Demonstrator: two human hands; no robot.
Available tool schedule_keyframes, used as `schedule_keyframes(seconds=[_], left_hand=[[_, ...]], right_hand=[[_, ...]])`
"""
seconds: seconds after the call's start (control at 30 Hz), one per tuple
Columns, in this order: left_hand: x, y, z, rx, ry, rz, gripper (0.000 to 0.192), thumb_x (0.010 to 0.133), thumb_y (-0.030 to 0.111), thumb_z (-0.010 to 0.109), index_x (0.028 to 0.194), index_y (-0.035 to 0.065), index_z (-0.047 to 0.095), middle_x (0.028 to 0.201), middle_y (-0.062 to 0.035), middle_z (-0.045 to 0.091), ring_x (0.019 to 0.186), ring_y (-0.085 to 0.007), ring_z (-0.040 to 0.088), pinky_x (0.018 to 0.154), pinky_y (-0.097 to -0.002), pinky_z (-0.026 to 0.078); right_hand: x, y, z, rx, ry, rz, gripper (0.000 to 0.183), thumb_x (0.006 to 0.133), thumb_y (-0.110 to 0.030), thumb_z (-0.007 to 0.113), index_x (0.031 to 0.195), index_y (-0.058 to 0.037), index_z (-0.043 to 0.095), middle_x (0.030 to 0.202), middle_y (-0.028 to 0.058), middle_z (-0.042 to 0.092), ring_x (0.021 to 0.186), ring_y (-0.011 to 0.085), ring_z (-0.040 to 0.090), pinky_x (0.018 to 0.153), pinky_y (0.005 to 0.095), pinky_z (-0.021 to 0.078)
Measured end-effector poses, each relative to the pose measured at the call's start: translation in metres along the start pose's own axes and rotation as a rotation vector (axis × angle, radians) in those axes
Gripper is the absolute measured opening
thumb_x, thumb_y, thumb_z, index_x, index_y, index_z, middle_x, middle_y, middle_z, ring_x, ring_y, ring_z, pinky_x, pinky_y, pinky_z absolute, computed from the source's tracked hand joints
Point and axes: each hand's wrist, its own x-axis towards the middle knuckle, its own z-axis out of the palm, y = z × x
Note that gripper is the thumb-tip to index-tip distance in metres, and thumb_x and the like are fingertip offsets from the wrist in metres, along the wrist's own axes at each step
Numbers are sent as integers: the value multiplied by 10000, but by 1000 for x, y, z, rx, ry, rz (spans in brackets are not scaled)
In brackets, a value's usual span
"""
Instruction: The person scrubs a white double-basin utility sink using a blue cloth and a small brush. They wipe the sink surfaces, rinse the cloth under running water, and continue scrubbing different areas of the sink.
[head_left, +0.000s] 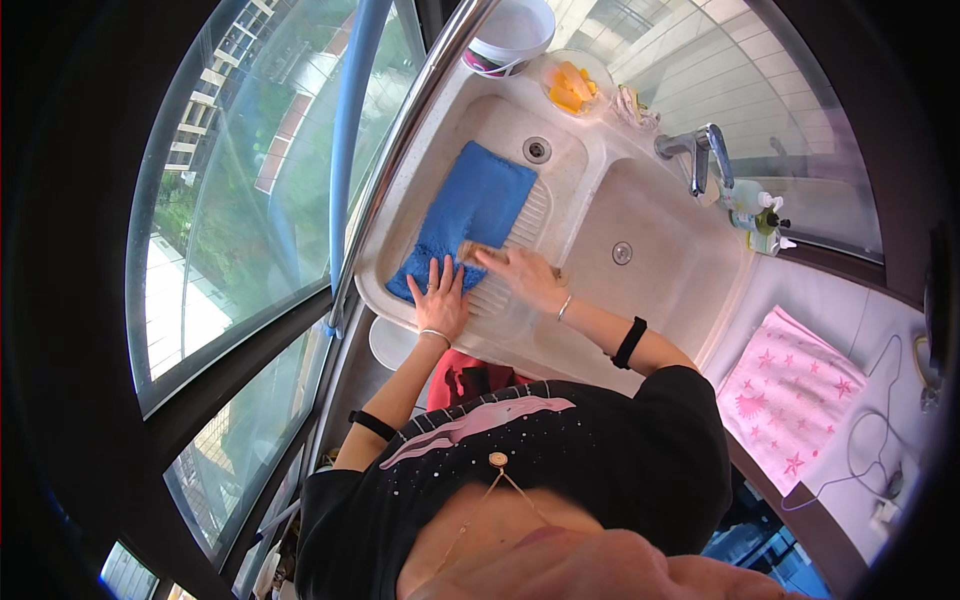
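Observation:
A blue cloth (478, 196), likely a towel, lies spread over the ribbed washboard (534, 217) in the left basin of the double laundry sink (591, 196). My left hand (442, 296) rests on the cloth's near end with its fingers spread. In my right hand (529, 277) is a brown scrubbing brush (474, 253), slightly blurred, over the cloth's near right edge. My fingers cover much of the brush, so whether its bristles touch the fabric is hard to tell.
Behind the sink stand a white bucket (512, 34), a bowl of orange pieces (574, 84) and a chrome faucet (697, 154). Pump bottles (757, 217) line the right rim. A pink towel (791, 397) and a cable (851, 457) lie on the right counter. A metal rail (405, 142) runs along the left.

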Motion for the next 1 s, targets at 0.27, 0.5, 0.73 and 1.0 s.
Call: schedule_keyframes(seconds=[0.27,0.5,0.73,1.0], left_hand=[[0,0,-3,-36,69,25,503,875,310,599,1349,150,546,1504,-53,401,1421,-251,319,1106,-663,158],[1,1,-7,-51,59,22,510,860,293,607,1345,145,550,1479,-49,435,1406,-248,346,1108,-662,155],[0,-2,-2,-51,76,42,519,835,291,612,1327,134,564,1468,-47,445,1398,-242,360,1096,-681,157],[0,-3,3,-70,115,57,504,813,287,628,1291,131,595,1428,-50,491,1381,-234,387,1098,-681,155]], right_hand=[[51,28,-48,-212,44,462,503,936,-94,485,1401,-284,455,822,203,579,699,368,625,559,449,504],[20,-34,-19,-38,-56,16,561,903,-59,471,1408,-303,468,844,157,512,722,321,599,573,419,499],[29,19,18,-145,291,244,586,889,-93,522,1424,-319,449,818,150,518,686,304,585,558,404,489],[48,19,6,-89,189,203,554,910,-139,553,1427,-306,440,801,162,523,711,332,590,600,434,498]])
